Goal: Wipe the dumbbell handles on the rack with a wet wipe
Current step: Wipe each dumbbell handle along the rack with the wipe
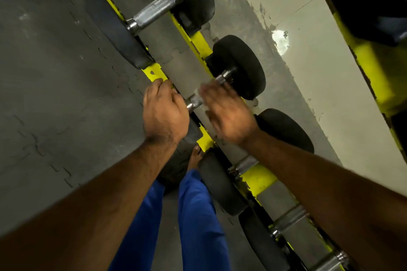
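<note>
1. The step in hand looks like wiping the knurled silver steel handle (196, 100) of a black round-ended dumbbell resting across the yellow metal rack (199, 44), at the centre of the view.
2. The right hand (229, 114) is motion-blurred. It covers the handle with fingers laid over it and a pale whitish wet wipe (199, 90) seems to show under the fingertips; whether the fingers clamp round the handle I cannot tell.
3. The left hand (164, 112) curls over the near black end of the same dumbbell, gripping it steady.
4. Both forearms reach forward and down.
5. Next, probably the larger knurled steel handle (154, 10) further along the rack.
</note>
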